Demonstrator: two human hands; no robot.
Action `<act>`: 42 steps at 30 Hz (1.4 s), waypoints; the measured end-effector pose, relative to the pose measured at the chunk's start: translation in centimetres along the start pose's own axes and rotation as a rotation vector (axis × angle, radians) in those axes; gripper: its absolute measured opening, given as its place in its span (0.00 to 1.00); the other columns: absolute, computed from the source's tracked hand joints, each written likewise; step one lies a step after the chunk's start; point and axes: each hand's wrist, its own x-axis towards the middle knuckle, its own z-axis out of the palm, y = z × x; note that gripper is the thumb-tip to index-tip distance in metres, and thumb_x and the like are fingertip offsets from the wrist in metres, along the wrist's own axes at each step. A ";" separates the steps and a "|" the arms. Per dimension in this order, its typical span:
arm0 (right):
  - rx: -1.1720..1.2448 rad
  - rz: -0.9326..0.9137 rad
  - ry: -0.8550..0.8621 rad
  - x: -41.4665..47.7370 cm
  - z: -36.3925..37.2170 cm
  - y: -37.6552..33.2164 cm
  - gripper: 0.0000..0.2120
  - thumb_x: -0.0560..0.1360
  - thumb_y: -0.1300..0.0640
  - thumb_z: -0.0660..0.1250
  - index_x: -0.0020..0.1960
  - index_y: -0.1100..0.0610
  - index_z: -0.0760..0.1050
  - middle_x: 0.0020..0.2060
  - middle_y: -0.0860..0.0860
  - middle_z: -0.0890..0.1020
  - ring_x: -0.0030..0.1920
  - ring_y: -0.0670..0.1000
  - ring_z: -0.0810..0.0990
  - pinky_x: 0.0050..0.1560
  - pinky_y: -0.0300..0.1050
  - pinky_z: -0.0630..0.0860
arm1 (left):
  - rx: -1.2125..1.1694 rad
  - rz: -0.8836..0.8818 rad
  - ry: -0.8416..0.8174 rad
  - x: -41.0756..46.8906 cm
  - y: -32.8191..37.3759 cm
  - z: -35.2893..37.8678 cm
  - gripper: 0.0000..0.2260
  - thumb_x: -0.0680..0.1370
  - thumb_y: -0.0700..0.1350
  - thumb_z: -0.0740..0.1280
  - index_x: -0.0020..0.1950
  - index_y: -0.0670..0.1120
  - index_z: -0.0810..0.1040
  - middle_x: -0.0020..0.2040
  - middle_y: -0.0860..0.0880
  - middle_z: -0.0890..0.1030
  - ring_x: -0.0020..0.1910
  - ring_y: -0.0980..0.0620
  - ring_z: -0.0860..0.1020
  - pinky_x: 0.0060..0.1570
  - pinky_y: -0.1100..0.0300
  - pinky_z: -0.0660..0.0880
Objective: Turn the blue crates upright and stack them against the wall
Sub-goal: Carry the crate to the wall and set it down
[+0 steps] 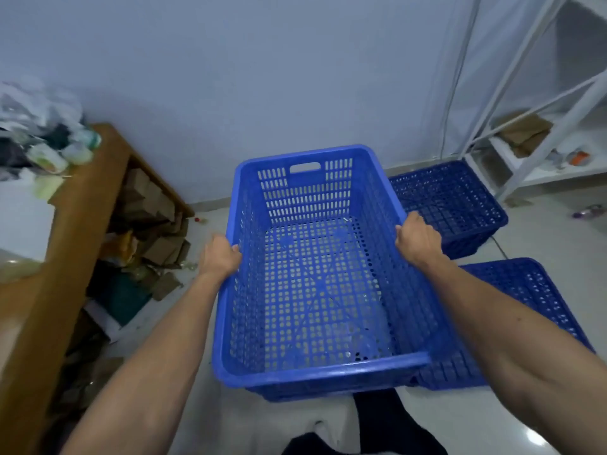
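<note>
I hold an upright blue perforated crate [305, 192] in front of me, open side up, above the floor. My left hand [220, 256] grips its left long rim and my right hand [417, 239] grips its right long rim. Two more blue crates lie upside down on the floor to the right: one [453, 198] near the wall, the other [525, 290] closer to me, partly hidden behind my right forearm. The pale wall [262, 77] stands just beyond the held crate.
A wooden table [75, 218] with bags and clutter on top runs along the left, with cardboard boxes [154, 231] piled under it. A white metal shelf rack [532, 133] stands at the right. A small bottle [588, 211] lies on the tiled floor.
</note>
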 end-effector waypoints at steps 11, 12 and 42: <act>-0.043 -0.191 -0.095 18.7 -0.4 -9.3 0.17 0.82 0.51 0.58 0.60 0.65 0.68 0.57 0.63 0.77 0.55 0.66 0.79 0.50 0.56 0.73 | -0.077 -0.191 0.032 9.5 2.8 -3.4 0.19 0.79 0.49 0.66 0.62 0.36 0.70 0.59 0.34 0.78 0.60 0.34 0.77 0.58 0.46 0.74; -0.051 -0.203 -0.102 20.0 -0.4 -10.3 0.16 0.82 0.51 0.58 0.59 0.65 0.68 0.57 0.63 0.77 0.55 0.66 0.79 0.50 0.56 0.73 | -0.101 -0.208 0.034 10.4 2.7 -3.4 0.19 0.79 0.49 0.66 0.61 0.36 0.70 0.59 0.34 0.78 0.59 0.34 0.77 0.57 0.46 0.75; -0.426 -0.317 -0.345 51.7 28.1 -30.6 0.16 0.78 0.60 0.61 0.64 0.63 0.65 0.61 0.63 0.75 0.59 0.65 0.77 0.53 0.55 0.74 | -0.622 -0.657 -0.194 41.1 -6.5 19.7 0.12 0.73 0.41 0.71 0.53 0.41 0.71 0.50 0.38 0.81 0.47 0.39 0.82 0.47 0.43 0.81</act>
